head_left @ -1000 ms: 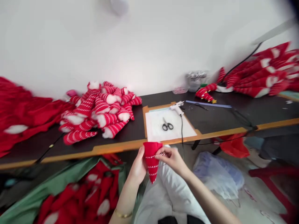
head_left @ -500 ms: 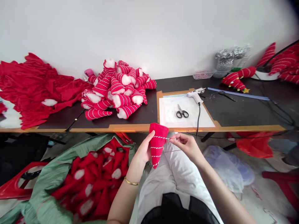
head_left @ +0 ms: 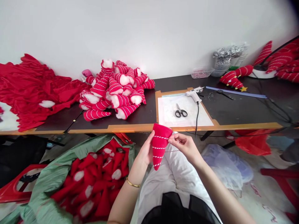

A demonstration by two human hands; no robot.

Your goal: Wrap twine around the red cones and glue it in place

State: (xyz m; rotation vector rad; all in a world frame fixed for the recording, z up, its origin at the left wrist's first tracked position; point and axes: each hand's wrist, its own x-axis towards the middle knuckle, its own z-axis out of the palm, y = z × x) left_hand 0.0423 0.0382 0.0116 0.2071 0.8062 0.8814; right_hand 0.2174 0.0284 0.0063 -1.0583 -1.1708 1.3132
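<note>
A red felt cone (head_left: 159,145) hangs tip down over the lap, with white twisted cord running around it in several bands. My left hand (head_left: 147,148) grips the cone by its left side, thumb near the upper edge. At the cone's right edge, my right hand (head_left: 183,143) pinches the red-and-white cord (head_left: 172,151), its fingertips against the cone near the wide end. A loose length of cord trails below the right fingers. Part of the left fingers is hidden behind the cone.
Scissors (head_left: 181,111) and a glue gun (head_left: 194,94) lie on white paper (head_left: 168,109). Stuffed striped cones (head_left: 121,88) and red cloth (head_left: 42,90) are piled leftwards on the dark table (head_left: 177,82). A green sack (head_left: 50,174) holds red pieces below.
My right hand has come in to the cone's side, shortening the cord between them. The cone has tilted slightly and shifted a little to the right. The view has moved slightly.
</note>
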